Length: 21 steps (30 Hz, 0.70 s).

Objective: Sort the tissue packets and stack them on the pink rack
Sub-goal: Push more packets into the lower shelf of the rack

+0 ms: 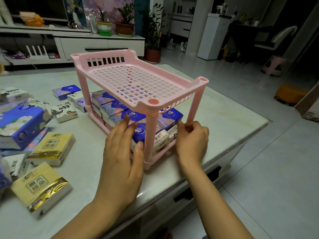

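A pink two-tier rack (169, 84) stands on the pale table. Its upper shelf holds nothing. The lower shelf is packed with blue and purple tissue packets (120, 105), with white packets (161, 138) at the near end. My left hand (122, 150) lies flat against a blue packet (139, 131) at the rack's near end, fingers spread, thumb beside the front post. My right hand (192, 140) has its fingertips curled against the white packets at the near right corner. Loose packets lie on the left: two yellow ones (51, 147) (40, 187), white ones (63, 110) and a blue pile (20, 125).
The table edge (250, 128) drops to a tiled floor on the right. A white TV cabinet (101, 44) with potted plants (125, 23) stands behind. A pink stool (274, 66) and an orange object (290, 93) sit on the floor at the right.
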Each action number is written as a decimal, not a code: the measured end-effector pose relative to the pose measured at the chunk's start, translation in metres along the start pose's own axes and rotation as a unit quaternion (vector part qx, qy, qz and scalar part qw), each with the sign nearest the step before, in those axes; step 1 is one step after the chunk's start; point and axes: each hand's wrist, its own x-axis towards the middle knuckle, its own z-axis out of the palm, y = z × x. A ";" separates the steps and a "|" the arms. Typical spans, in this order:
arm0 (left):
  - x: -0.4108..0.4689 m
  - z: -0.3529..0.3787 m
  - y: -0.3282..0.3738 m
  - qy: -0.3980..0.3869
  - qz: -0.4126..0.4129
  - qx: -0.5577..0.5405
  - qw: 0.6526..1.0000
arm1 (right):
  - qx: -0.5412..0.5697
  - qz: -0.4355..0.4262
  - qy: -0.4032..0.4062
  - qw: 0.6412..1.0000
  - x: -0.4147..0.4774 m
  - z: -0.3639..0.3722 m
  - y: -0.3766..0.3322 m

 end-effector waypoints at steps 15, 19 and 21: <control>0.009 -0.019 -0.014 0.023 -0.107 -0.052 0.993 | 0.275 -0.152 -0.209 0.926 -0.097 -0.033 -0.055; 0.027 -0.022 -0.031 0.042 -0.161 -0.040 0.985 | 0.363 -0.133 -0.230 0.893 -0.088 -0.025 -0.065; 0.033 -0.023 -0.041 0.050 -0.184 -0.026 0.981 | 0.375 -0.133 -0.233 0.887 -0.088 -0.023 -0.062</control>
